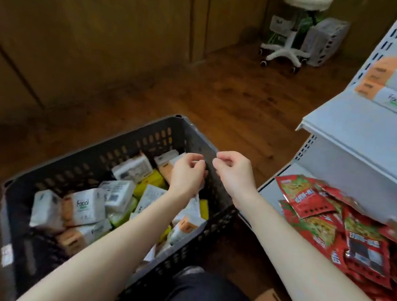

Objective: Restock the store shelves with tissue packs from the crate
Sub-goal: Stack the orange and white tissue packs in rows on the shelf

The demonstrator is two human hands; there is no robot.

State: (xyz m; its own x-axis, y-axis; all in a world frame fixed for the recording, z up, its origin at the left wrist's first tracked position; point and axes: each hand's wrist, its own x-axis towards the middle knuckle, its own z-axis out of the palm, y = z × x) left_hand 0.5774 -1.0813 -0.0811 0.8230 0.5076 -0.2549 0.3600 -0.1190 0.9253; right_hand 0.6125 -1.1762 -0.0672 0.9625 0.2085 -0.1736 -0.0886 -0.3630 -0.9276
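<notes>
A dark grey slotted crate (pixel 109 145) stands on the wooden floor at lower left. It holds several tissue packs (pixel 88 206) in white, orange and yellow-green wrappers, lying jumbled. My left hand (pixel 187 174) hovers over the crate's far right corner with its fingers curled in and nothing visible in them. My right hand (pixel 232 171) is just beside it, above the crate's right rim, fingers also curled and holding nothing. The white shelf (pixel 358 129) at right carries stacked white and orange tissue packs (pixel 396 98) at its far end.
Red snack bags (pixel 360 243) lie piled on the lower shelf at right. A white rolling stool (pixel 294 37) and a white basket (pixel 326 41) stand by the back wall. My dark-trousered knee (pixel 200 296) is beside the crate's near right corner.
</notes>
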